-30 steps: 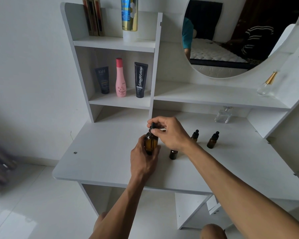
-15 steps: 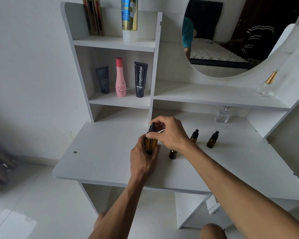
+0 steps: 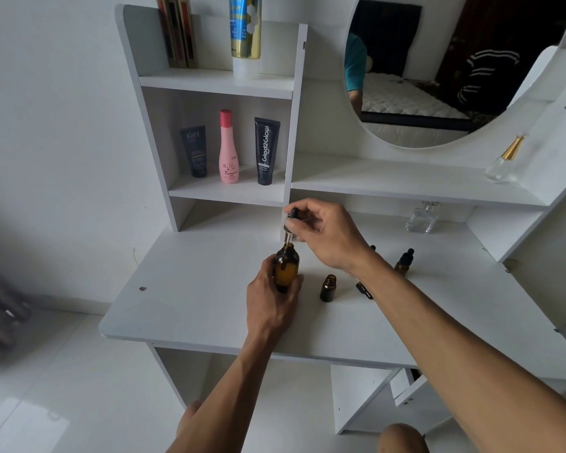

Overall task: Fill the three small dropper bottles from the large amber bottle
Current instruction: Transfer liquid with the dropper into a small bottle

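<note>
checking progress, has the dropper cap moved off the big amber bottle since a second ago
Yes. The right hand has lifted the dropper cap up toward the shelf edge; the large amber bottle stays put.

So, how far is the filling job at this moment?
Done: one small bottle stands uncapped, its cap lying beside it. In hand: the left hand grips the large amber bottle; the right hand pinches its dropper just above the neck. Left: filling all three; the capped bottle is untouched, the third is mostly hidden.

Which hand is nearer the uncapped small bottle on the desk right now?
Left. The left hand grips the large amber bottle just left of the uncapped small bottle. The right hand holds the dropper higher up, above and behind it.
</note>
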Demonstrator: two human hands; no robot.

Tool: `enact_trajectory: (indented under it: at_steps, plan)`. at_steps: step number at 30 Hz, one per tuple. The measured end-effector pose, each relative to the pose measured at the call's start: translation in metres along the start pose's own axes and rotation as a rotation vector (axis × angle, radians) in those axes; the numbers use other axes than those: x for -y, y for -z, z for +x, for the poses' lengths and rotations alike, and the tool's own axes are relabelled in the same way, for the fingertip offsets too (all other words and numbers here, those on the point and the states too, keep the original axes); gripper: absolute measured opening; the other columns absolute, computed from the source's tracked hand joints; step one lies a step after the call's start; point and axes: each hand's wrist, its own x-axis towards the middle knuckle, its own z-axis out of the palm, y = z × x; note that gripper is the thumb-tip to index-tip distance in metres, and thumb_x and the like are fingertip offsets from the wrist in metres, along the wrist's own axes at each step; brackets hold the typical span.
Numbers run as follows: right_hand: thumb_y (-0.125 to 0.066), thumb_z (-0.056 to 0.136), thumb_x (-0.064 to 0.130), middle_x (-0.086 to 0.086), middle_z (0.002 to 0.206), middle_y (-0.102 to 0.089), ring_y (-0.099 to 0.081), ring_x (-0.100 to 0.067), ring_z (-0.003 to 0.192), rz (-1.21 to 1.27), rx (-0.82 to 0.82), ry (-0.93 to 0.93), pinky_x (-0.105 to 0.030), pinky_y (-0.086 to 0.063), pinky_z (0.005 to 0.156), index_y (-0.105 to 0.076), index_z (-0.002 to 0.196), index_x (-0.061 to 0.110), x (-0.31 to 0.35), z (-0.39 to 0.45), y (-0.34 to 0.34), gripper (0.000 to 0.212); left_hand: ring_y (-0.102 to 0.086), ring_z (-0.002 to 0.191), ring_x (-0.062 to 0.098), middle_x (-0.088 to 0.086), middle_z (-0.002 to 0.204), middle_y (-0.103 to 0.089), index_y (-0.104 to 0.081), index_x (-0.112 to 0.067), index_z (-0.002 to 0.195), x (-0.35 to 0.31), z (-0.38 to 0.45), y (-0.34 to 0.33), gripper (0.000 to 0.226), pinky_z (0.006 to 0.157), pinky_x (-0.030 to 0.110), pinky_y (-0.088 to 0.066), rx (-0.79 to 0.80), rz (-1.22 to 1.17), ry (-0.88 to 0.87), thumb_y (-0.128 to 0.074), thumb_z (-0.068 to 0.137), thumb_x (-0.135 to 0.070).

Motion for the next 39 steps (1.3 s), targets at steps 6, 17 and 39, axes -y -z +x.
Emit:
enact_trajectory:
  at_steps: [6, 17, 39]
  plan:
    - [-0.067, 0.096, 0.014, -0.011, 0.095, -0.074, -0.073, -0.01, 0.08, 0.083, -0.076, 0.042, -0.031, -0.062, 0.077, -0.072, 0.108, 0.007, 0.02, 0.002, 0.01, 0.015, -0.063, 0.074, 0.01, -0.018, 0.09, -0.062, -0.057, -0.03, 0.122, -0.001, 0.0, 0.0, 0.044, 0.062, 0.007, -0.04, -0.003, 0.015, 0.007, -0.076, 0.082, -0.034]
    - [-0.07, 0.094, 0.017, -0.007, 0.093, -0.074, -0.074, -0.016, 0.082, 0.089, -0.136, 0.058, -0.03, -0.062, 0.074, -0.074, 0.106, 0.012, 0.028, 0.005, 0.012, 0.013, -0.062, 0.074, 0.008, -0.013, 0.092, -0.064, -0.056, -0.028, 0.125, -0.001, -0.001, 0.0, 0.046, 0.063, 0.006, -0.04, 0.007, 0.021, 0.011, -0.075, 0.083, -0.036]
    - [-0.075, 0.09, 0.023, -0.001, 0.078, -0.075, -0.068, 0.002, 0.065, -0.055, -0.091, 0.014, -0.023, -0.059, 0.061, -0.075, 0.089, 0.005, 0.01, 0.002, 0.002, 0.018, -0.063, 0.077, 0.009, -0.016, 0.095, -0.061, -0.056, -0.028, 0.126, -0.001, -0.001, 0.0, 0.048, 0.068, 0.012, -0.045, 0.002, 0.011, 0.008, -0.076, 0.083, -0.036]
